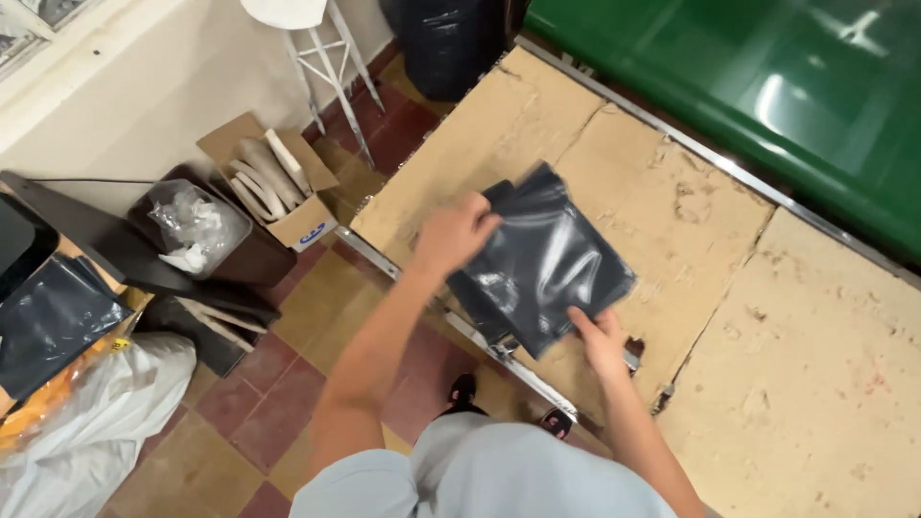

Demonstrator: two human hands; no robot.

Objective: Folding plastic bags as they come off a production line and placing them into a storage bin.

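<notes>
Bags of dark glossy plastic (542, 264), stacked flat, are held at the near edge of the worn counter (691, 221), overhanging its metal rim. The stack's upper corner is pinched by the left hand (456, 233), its grip closed on it, and the lower corner is clasped by the right hand (600, 338). On the tiled floor (288, 403), an open cardboard box (288, 192) is filled with pale curved pieces, and a dark bin (206, 230) beside it is lined with clear plastic holding crumpled white scraps.
</notes>
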